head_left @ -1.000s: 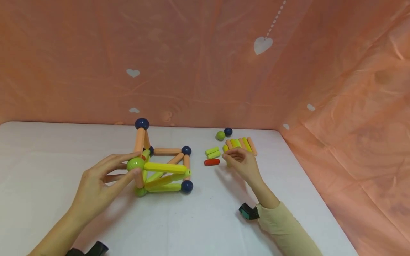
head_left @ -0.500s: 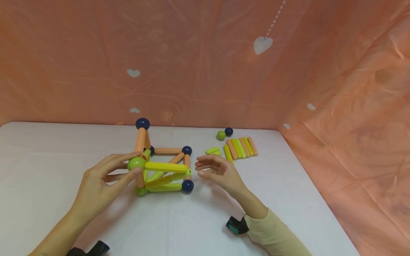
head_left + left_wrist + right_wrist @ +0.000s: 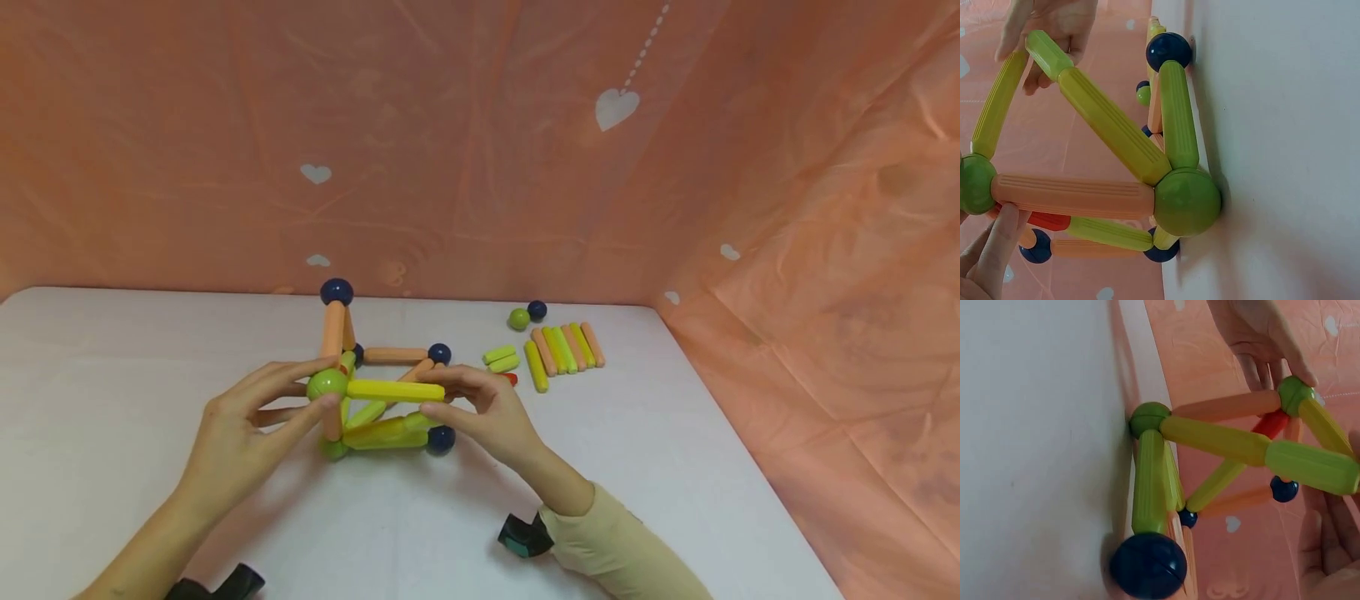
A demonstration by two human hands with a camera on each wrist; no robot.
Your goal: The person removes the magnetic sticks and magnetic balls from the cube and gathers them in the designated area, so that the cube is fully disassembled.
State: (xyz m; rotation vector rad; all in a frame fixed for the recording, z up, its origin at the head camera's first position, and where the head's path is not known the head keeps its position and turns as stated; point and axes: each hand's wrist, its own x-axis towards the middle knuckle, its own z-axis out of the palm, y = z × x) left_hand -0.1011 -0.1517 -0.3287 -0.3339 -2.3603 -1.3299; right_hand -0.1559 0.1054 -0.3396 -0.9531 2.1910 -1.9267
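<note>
On the white table stands a frame of ribbed magnetic sticks and balls. My left hand pinches its upper green ball between thumb and fingers. From that ball a yellow stick runs right, and my right hand pinches its free end. Below, another yellow stick slants up from the lower green ball, with a light green stick joined on its end. A blue ball marks the front right corner; a second blue ball tops the peach sticks. My right hand partly hides the frame's right side.
Right of the frame lie a row of yellow, green and peach sticks and two short light green sticks. A red stick is partly covered by my right hand. Loose green and blue balls sit behind, before an orange curtain.
My right hand has moved left from the loose sticks to the frame and taken the yellow stick's end. That end now stands apart from the light green stick below. My left hand keeps its hold.
</note>
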